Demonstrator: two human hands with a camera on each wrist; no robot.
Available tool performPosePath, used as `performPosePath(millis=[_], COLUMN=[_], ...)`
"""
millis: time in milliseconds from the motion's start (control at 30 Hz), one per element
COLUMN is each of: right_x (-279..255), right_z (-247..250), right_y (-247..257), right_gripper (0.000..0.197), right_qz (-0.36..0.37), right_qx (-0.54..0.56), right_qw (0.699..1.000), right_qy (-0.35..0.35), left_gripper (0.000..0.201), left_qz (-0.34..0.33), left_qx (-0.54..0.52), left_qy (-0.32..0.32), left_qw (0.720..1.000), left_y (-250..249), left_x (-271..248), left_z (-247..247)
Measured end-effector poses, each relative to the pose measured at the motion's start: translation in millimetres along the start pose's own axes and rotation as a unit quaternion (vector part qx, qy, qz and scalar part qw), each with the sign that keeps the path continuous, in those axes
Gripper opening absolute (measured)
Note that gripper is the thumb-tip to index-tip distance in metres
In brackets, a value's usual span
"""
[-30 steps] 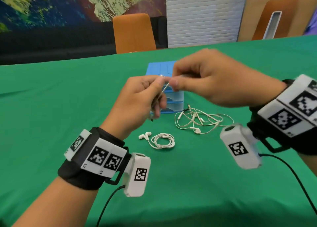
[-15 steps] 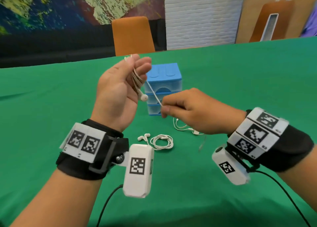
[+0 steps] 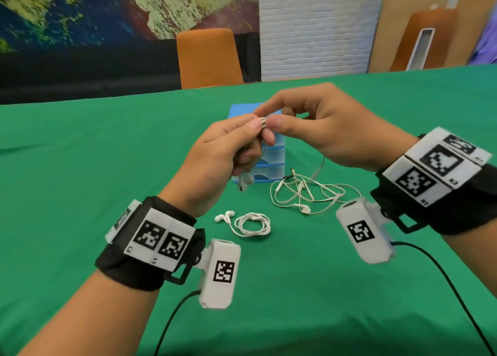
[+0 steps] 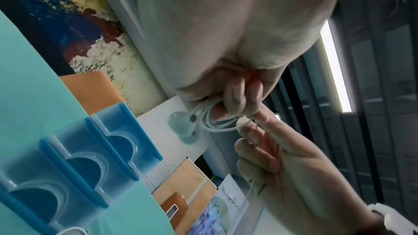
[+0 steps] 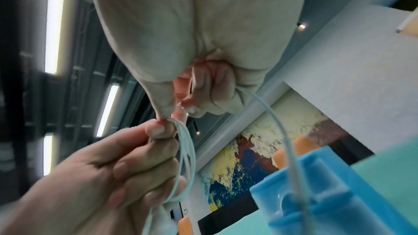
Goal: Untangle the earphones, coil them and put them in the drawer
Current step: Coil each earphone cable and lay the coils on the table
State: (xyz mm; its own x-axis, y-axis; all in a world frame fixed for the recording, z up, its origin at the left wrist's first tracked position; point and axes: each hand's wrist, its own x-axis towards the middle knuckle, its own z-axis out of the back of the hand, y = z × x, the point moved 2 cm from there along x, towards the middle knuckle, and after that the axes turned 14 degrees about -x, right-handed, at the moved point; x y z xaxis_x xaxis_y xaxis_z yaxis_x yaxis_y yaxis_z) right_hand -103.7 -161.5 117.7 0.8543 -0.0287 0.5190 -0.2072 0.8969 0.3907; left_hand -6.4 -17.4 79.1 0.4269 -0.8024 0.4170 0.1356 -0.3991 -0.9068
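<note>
My left hand [image 3: 251, 129] is raised above the green table and grips several loops of a white earphone cable [image 4: 212, 124]; an earbud [image 3: 243, 182] hangs below its fingers. My right hand [image 3: 271, 118] meets it and pinches the same cable [image 5: 278, 131] at the top of the loops, with a loose length running down under the palm. Behind both hands stands the small blue drawer unit [image 3: 269, 167], its drawers shut. A coiled white earphone [image 3: 251, 223] lies on the table near me. A tangled white earphone [image 3: 309, 191] lies to its right.
The green table [image 3: 80, 194] stretches wide around the hands. An orange chair [image 3: 208, 56] stands behind the far edge. Black cables [image 3: 443, 275] run from both wrist cameras toward me.
My right hand rose from low beside the drawers back up to my left hand and pinches the cable at the loops. My left hand came down and turned.
</note>
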Motion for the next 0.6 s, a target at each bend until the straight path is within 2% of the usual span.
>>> performPosePath(millis=[100,200,300,467,600], right_x=[-9,-8,0,5,0], right_z=[-8,-15,-19,-19,-14], right_y=[1,1,-3,-12,-14], right_gripper=[0.019,0.017,0.026,0.028,0.026], right_qz=[-0.013,-0.028,-0.034,-0.041,-0.044], right_qx=[0.073,0.09,0.035,-0.045,-0.078], right_qw=[0.997,0.996,0.998,0.996,0.995], right_qy=[0.018,0.003,-0.032,-0.062,-0.044], left_gripper=[0.033,0.031,0.025,0.022,0.009], left_qz=[0.011,-0.004,-0.023,-0.056,-0.063], left_qx=[-0.041,-0.075,-0.089,-0.012,0.033], left_qy=[-0.015,-0.04,-0.088,-0.126,-0.132], left_qw=[0.999,0.996,0.992,0.99,0.989], left_y=[-1,1,4,4,4], left_x=[0,0,2,3,1], left_z=[-1,-1,2,4,11])
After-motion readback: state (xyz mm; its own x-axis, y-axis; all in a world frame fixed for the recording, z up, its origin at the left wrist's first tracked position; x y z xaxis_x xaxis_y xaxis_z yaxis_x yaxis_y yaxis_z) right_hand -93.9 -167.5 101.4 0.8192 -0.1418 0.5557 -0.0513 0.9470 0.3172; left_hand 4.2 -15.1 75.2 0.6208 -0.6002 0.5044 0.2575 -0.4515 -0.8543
